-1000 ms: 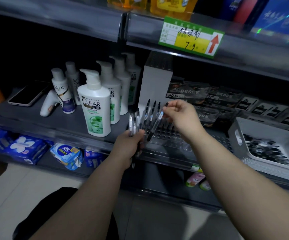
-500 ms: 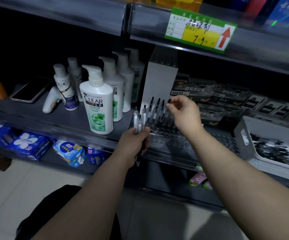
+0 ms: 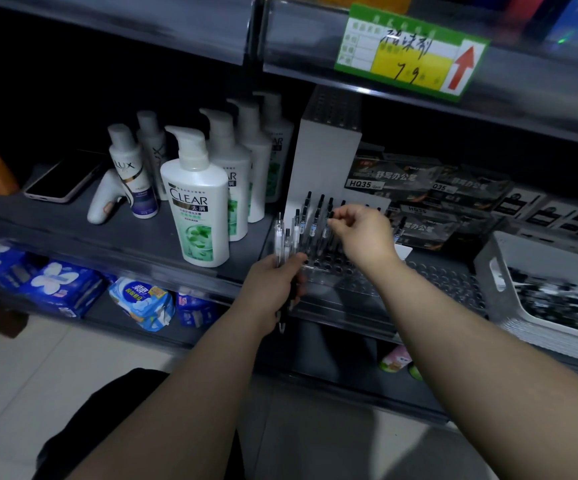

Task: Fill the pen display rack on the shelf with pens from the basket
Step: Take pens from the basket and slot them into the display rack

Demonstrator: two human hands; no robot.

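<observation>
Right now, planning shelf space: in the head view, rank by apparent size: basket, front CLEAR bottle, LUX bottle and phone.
1. basket, though nearer and cropped.
2. front CLEAR bottle.
3. LUX bottle and phone look alike; unranked.

Both bare forearms were stretched forward. The left hand gripped a bundle of clear plastic pens; the right hand pinched a slim black-tipped pen by its top.

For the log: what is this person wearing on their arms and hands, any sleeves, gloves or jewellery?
Both are bare. The left hand and right hand have no gloves or visible rings. The left forearm and right forearm show no sleeve, watch or bracelet up to the frame's edge. Dark clothing shows below.
</observation>
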